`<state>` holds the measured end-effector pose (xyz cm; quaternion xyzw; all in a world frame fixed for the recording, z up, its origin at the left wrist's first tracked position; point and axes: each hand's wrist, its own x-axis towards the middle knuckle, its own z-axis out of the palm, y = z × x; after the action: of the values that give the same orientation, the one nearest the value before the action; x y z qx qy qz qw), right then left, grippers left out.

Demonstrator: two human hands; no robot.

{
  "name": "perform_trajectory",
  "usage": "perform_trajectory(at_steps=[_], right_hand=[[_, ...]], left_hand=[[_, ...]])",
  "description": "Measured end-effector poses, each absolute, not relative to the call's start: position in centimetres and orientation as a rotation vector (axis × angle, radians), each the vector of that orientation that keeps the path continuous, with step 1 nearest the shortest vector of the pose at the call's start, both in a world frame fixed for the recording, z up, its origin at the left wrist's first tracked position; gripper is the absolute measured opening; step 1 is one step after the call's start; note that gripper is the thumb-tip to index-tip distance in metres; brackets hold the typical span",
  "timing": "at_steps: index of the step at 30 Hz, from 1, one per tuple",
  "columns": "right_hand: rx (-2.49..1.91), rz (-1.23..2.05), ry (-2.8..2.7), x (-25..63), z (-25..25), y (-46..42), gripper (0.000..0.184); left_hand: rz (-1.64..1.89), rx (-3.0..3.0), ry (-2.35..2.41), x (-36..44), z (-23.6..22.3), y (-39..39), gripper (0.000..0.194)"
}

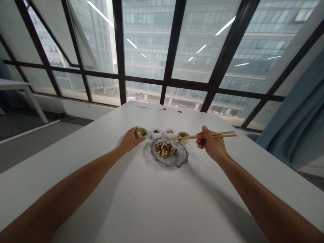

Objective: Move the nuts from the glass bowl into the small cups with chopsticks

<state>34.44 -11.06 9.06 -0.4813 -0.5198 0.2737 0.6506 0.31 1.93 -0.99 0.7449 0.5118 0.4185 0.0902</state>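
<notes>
A glass dish (170, 159) with a pile of mixed nuts and seeds sits on the white table (141, 202). Behind it stand a row of small cups: a greenish cup (141, 133) at the left, two white cups (156, 132) (169, 131) in the middle, another greenish cup (184, 136) at the right. My left hand (129, 140) is wrapped round the left greenish cup. My right hand (212, 144) holds a pair of wooden chopsticks (199, 136), tips pointing left over the far rim of the dish.
Papers (145, 104) lie at the table's far edge, with a small round brown thing (179, 111) near them. Large windows rise behind. A blue curtain (298, 111) hangs at the right. Another white table (15, 86) stands far left.
</notes>
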Motion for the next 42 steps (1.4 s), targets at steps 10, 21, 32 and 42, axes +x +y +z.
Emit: perform_trajectory(at_steps=[10, 21, 32, 42], right_hand=[[-1.030, 0.619, -1.286, 33.3, 9.7, -12.2, 0.064], [-0.969, 0.623, -1.143, 33.5, 9.3, -11.2, 0.061], [-0.936, 0.631, -1.397, 25.4, 8.1, -6.8, 0.063], [-1.013, 0.717, -1.463, 29.5, 10.2, -10.1, 0.070]], left_hand=[[1.321, 2.384, 1.365, 0.5, -0.6, 1.3, 0.061], [1.310, 2.311, 1.373, 0.1, -1.0, 1.8, 0.064], [1.406, 2.349, 1.230, -0.2, -1.7, 2.5, 0.062], [1.357, 2.235, 1.367, 0.3, -1.4, 2.3, 0.064]])
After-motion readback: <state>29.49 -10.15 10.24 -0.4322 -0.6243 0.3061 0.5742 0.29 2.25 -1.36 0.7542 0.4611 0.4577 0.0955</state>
